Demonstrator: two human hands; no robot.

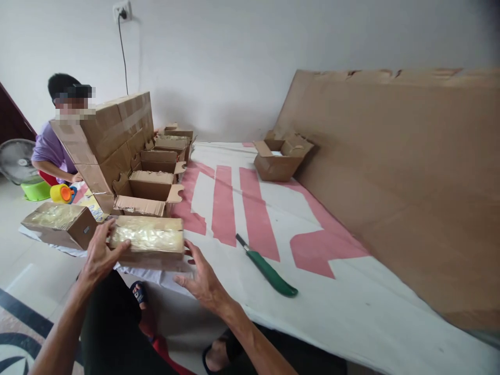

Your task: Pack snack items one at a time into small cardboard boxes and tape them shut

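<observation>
In front of me is a closed cardboard box [146, 234] with shiny clear tape across its top, at the table's near edge. My left hand [102, 252] grips its left end, thumb over the front edge and fingers at the back. My right hand [203, 278] is at the right end, its fingers apart and the fingertips at the box's edge; whether they press on it I cannot tell. To the left sits another taped box [58, 224]. A green-handled knife [271, 273] lies on the cloth to the right of my right hand.
Several open cardboard boxes [146, 192] stand in a row behind, beside a stack of closed boxes [113, 138]. A small open box [279, 161] is farther back. A large cardboard sheet [402, 182] leans at right. At left, a person [54, 146] sits near a tape dispenser [62, 194].
</observation>
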